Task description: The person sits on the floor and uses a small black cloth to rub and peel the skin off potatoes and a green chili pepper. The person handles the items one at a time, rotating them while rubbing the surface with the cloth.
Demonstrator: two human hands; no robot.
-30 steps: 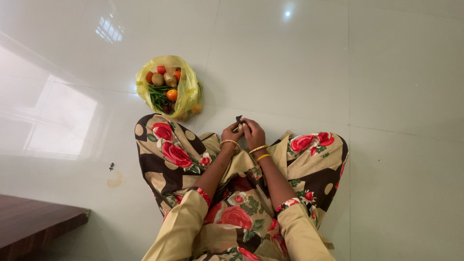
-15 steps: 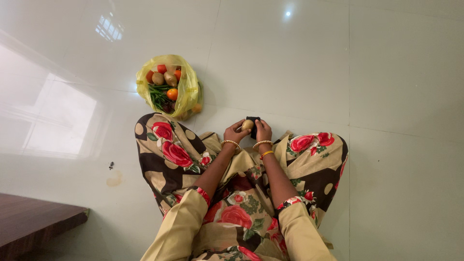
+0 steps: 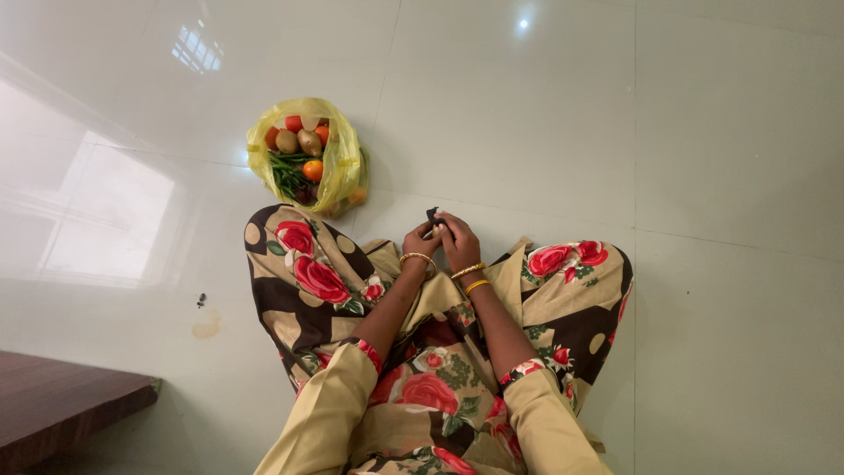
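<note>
I sit cross-legged on a glossy pale tiled floor in floral-print clothes. My left hand (image 3: 418,241) and my right hand (image 3: 459,239) are pressed together in front of my knees, both wrists wearing gold bangles. The fingers of both hands close around a small dark object (image 3: 432,214) that sticks out just above the fingertips; what kind of thing it is cannot be made out. A yellow plastic bag (image 3: 338,167) lies open on the floor to the far left of my hands, holding potatoes, tomatoes, an orange and green beans.
The corner of a dark wooden piece of furniture (image 3: 61,405) shows at the bottom left. A small brownish stain (image 3: 207,327) and a dark speck mark the floor beside my left knee. Window light reflects off the tiles at the left.
A pale round thing seen between my hands half a second ago is no longer visible. The hands stay together at the same spot, with fingers shifted around the dark object.
</note>
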